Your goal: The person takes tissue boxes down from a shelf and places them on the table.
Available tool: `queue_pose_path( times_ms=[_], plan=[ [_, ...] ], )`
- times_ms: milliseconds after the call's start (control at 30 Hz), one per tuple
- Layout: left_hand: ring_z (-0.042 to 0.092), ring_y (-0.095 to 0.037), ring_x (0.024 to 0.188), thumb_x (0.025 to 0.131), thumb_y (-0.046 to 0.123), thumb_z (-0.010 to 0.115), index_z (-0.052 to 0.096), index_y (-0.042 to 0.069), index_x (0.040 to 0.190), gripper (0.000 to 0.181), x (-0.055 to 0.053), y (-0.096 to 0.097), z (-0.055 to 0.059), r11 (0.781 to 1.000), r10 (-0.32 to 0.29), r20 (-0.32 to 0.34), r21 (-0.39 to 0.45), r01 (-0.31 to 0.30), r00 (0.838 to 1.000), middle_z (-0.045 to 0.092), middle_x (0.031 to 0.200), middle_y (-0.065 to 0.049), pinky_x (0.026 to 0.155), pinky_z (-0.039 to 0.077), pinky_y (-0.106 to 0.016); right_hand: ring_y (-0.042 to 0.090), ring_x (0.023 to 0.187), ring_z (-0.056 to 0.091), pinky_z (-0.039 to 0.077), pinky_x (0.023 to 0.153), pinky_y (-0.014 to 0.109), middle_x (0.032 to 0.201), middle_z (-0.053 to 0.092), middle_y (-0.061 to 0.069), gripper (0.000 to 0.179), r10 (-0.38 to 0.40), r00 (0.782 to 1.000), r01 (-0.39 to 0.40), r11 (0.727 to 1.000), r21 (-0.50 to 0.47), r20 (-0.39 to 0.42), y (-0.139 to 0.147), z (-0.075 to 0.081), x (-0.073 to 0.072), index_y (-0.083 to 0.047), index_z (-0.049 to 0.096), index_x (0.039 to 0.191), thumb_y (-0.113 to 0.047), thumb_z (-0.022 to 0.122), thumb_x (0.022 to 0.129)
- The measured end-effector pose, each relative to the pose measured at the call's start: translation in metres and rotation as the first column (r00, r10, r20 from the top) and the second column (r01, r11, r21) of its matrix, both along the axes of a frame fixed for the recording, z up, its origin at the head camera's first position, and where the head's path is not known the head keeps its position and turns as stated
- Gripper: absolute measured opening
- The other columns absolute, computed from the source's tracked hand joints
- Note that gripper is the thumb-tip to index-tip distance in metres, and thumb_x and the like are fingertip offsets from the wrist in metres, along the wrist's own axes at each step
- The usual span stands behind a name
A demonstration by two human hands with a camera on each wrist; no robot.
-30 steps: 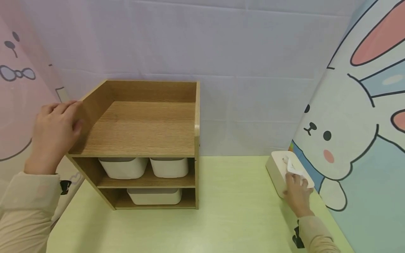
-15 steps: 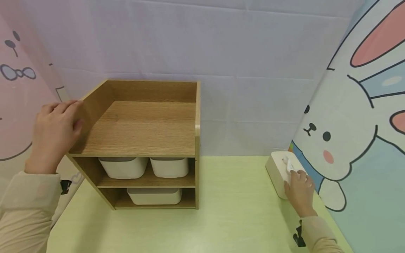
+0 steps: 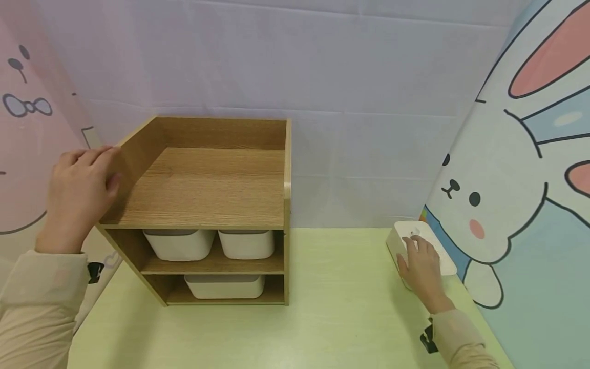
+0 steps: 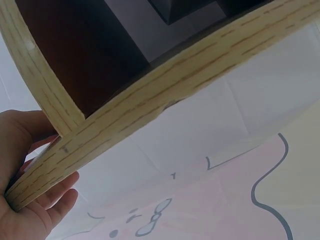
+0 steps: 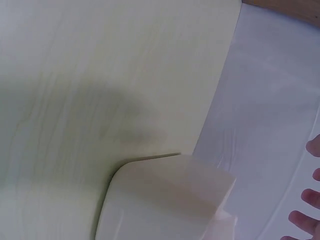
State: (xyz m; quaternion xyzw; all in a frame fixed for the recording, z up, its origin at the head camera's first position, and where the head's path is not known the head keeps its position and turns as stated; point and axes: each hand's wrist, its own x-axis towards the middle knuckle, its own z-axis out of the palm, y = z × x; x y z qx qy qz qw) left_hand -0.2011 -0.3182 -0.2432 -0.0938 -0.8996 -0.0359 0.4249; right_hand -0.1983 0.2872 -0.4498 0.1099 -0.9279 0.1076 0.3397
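Note:
On the left stands a wooden desktop shelf [image 3: 216,184]. My left hand [image 3: 80,195] grips the top of its left side panel; in the left wrist view the thumb lies on one side of the panel edge [image 4: 125,107] and the fingers on the other. At the right, my right hand [image 3: 423,271] is over a white tissue box [image 3: 446,260], with its fingers spread and nothing held. A small tuft of tissue [image 3: 415,231] shows beyond the fingertips. The right wrist view has the fingers [image 5: 302,220] apart from one another, off to the side of the box.
Two white bins [image 3: 182,246] sit on the shelf's middle level and a wider bin [image 3: 226,287] on the bottom one. The pale green table [image 3: 341,297] runs between shelf and tissue box. Printed cloth with a rabbit [image 3: 498,205] hangs close at the right.
My right hand first shifted slightly right at the tissue box, then left and a little up, fingers now spread. Less of the tissue shows. The left hand stays on the shelf panel.

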Motion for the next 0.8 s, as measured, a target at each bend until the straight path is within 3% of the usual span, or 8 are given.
queue_pose_path(
  times_ms=[333, 567, 800],
  plan=[
    [0.047, -0.046, 0.100, 0.075, -0.001, 0.060, 0.057, 0.000, 0.115, 0.040, 0.000, 0.001, 0.001, 1.000, 0.008, 0.016, 0.000, -0.008, 1.000, 0.060, 0.113, -0.025, 0.081, 0.037, -0.061, 0.043, 0.095, 0.052, 0.042, 0.083, 0.055, 0.104, 0.056, 0.024, 0.041, 0.176, 0.984, -0.174, 0.983, 0.052, -0.037, -0.030, 0.009, -0.006, 0.006, 0.055, 0.108, -0.009, 0.068, 0.072],
    [0.046, -0.046, 0.100, 0.075, -0.001, 0.061, 0.057, 0.000, 0.114, 0.040, 0.001, 0.001, 0.001, 1.000, 0.002, 0.014, 0.005, -0.002, 1.000, 0.060, 0.113, -0.025, 0.080, 0.037, -0.062, 0.040, 0.100, 0.051, 0.042, 0.086, 0.054, 0.109, 0.055, 0.021, 0.042, 0.224, 0.975, -0.224, 0.970, 0.099, 0.008, -0.053, 0.019, -0.003, 0.002, 0.055, 0.112, -0.015, 0.067, 0.076],
    [0.046, -0.046, 0.101, 0.075, -0.001, 0.060, 0.057, 0.000, 0.115, 0.040, 0.001, 0.001, 0.002, 1.000, 0.004, 0.018, 0.006, -0.004, 1.000, 0.060, 0.113, -0.024, 0.079, 0.037, -0.062, 0.038, 0.100, 0.052, 0.043, 0.085, 0.053, 0.111, 0.055, 0.021, 0.045, 0.310, 0.950, -0.305, 0.943, 0.134, -0.019, -0.078, 0.027, 0.003, 0.001, 0.055, 0.113, -0.016, 0.068, 0.074]
  ],
)
